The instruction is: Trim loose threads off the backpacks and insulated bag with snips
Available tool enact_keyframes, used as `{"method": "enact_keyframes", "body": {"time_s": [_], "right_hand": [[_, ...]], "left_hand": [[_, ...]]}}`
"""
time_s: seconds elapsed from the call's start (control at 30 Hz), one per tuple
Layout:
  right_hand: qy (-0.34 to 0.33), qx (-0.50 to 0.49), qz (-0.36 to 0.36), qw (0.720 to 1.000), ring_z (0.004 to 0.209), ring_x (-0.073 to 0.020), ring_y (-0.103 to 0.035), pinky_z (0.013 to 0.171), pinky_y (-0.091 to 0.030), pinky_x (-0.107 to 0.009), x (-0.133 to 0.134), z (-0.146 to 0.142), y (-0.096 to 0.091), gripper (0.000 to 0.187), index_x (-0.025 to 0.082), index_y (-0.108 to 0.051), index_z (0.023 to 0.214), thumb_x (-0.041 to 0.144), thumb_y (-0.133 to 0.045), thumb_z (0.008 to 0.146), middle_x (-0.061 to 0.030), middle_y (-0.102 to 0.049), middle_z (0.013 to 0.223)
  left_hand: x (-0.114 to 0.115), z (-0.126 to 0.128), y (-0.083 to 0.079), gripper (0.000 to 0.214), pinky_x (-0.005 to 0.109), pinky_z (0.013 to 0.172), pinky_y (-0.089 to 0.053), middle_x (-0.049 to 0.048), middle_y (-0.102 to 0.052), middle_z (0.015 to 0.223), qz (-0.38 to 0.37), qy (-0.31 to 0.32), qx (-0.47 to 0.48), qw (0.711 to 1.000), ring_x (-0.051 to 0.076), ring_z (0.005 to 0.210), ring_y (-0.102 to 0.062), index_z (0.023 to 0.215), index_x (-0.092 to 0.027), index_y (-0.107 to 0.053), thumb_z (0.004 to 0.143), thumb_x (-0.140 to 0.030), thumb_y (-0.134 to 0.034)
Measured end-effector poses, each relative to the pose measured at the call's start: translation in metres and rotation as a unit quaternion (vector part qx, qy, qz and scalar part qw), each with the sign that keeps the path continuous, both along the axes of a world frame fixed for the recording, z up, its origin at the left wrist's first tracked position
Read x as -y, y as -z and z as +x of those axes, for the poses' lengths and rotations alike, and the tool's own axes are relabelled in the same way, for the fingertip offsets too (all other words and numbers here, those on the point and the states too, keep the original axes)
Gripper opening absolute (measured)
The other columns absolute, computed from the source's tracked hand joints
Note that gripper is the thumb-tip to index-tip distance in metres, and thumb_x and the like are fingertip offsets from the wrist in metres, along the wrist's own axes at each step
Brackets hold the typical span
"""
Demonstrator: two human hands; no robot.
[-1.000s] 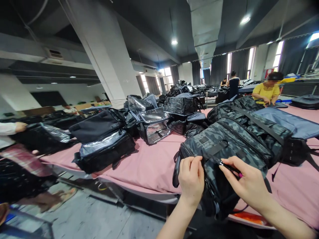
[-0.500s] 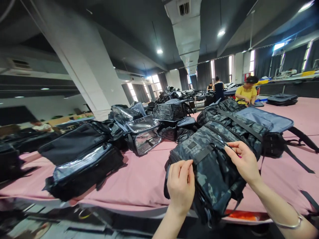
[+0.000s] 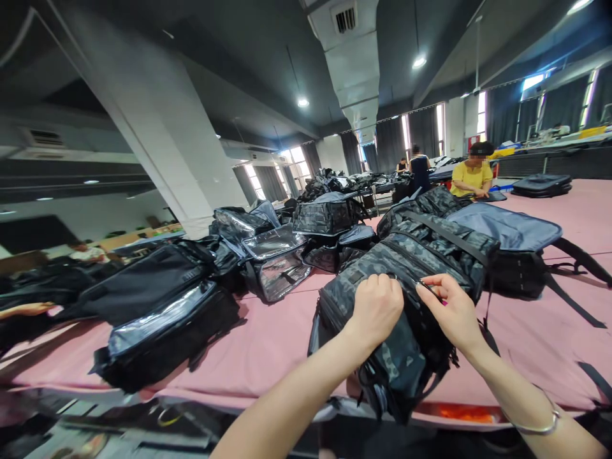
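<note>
A dark camouflage backpack (image 3: 396, 376) lies at the near edge of a pink-covered table, its webbing and straps hanging toward me. My left hand (image 3: 380, 307) is closed in a fist against the top of its front, gripping it there; the fingertips are hidden. Just to the right, my right hand (image 3: 450, 310) pinches a thin black strap between thumb and forefinger, with a small bit of magenta showing by the palm. The two hands are close together but apart. Behind them, a zip line and a wide black strap (image 3: 452, 237) cross the camouflage fabric.
On the pink table (image 3: 282, 344), an opened black bag (image 3: 167, 338) with silvery lining lies left. More lined bags (image 3: 282, 274) are heaped behind. A grey-blue flap (image 3: 507, 226) spreads at right. A co-worker in yellow (image 3: 471, 175) works beyond; another person's hand (image 3: 29, 309) shows far left.
My left hand has moved right and up from the backpack's left side onto its top front, closing there. My right hand has shifted slightly left, still pinching. Another person's hand has appeared far left.
</note>
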State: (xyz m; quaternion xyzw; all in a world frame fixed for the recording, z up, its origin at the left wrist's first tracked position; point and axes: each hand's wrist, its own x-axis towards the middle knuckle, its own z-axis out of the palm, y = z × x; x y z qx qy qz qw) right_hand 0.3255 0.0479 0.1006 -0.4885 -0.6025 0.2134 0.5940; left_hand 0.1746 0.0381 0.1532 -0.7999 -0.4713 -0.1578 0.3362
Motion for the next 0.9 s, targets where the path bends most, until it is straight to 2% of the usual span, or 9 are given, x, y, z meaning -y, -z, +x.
{"method": "enact_keyframes", "body": {"time_s": [0.13,0.23,0.37,0.53,0.67,0.9], "right_hand": [[-0.003,0.014,-0.003,1.0,0.052,-0.0109,-0.043,0.052,-0.033,-0.024,0.002,0.001,0.0,0.041,0.018,-0.055,0.089,0.057,-0.052,0.079,0.0035,-0.047,0.057],[-0.001,0.023,0.0,1.0,0.053,-0.0111,-0.045,0.051,-0.034,-0.023,0.005,0.0,-0.002,0.038,0.018,-0.055,0.088,0.055,-0.051,0.079,0.0026,-0.051,0.058],[-0.014,0.051,0.016,0.998,0.056,-0.0117,-0.051,0.054,-0.039,-0.023,0.009,0.0,-0.004,0.032,0.019,-0.057,0.086,0.05,-0.053,0.079,0.0017,-0.055,0.063],[-0.052,0.135,0.113,0.983,0.071,-0.0109,-0.06,0.062,-0.046,-0.019,0.015,0.001,-0.002,0.018,0.019,-0.059,0.088,0.036,-0.054,0.084,0.0003,-0.064,0.083],[-0.024,0.222,0.179,0.958,0.069,-0.0107,-0.062,0.061,-0.046,-0.02,0.018,0.0,0.001,0.015,0.018,-0.057,0.093,0.03,-0.052,0.086,0.0002,-0.065,0.087],[0.028,0.292,0.202,0.934,0.059,-0.0126,-0.058,0.055,-0.041,-0.023,0.018,-0.007,-0.003,0.016,0.018,-0.057,0.087,0.026,-0.044,0.089,-0.0021,-0.064,0.08]], "left_hand": [[-0.005,-0.013,0.006,0.014,0.031,0.064,-0.046,0.007,-0.06,0.077,-0.018,0.011,0.101,0.995,0.021,0.074,-0.057,0.077,-0.015,-0.056,0.083,-0.01,-0.045],[-0.012,-0.023,0.01,0.013,0.029,0.071,-0.046,0.0054,-0.062,0.08,-0.049,0.042,0.214,0.975,0.018,0.077,-0.058,0.08,-0.015,-0.055,0.086,-0.014,-0.044],[-0.013,-0.025,0.014,0.011,0.027,0.068,-0.045,0.0033,-0.062,0.078,-0.063,0.068,0.298,0.95,0.015,0.074,-0.058,0.078,-0.016,-0.054,0.084,-0.012,-0.045],[-0.007,-0.018,0.02,0.011,0.026,0.066,-0.044,0.0025,-0.059,0.074,-0.029,0.078,0.319,0.944,0.015,0.071,-0.056,0.075,-0.016,-0.052,0.083,-0.012,-0.046],[-0.004,-0.014,0.023,0.009,0.026,0.065,-0.043,0.0026,-0.058,0.074,0.005,0.088,0.308,0.947,0.015,0.07,-0.054,0.075,-0.016,-0.052,0.082,-0.012,-0.047],[0.002,-0.011,0.023,0.012,0.026,0.063,-0.043,0.0038,-0.057,0.073,0.059,0.094,0.258,0.96,0.015,0.07,-0.053,0.075,-0.016,-0.052,0.084,-0.014,-0.044]]}}
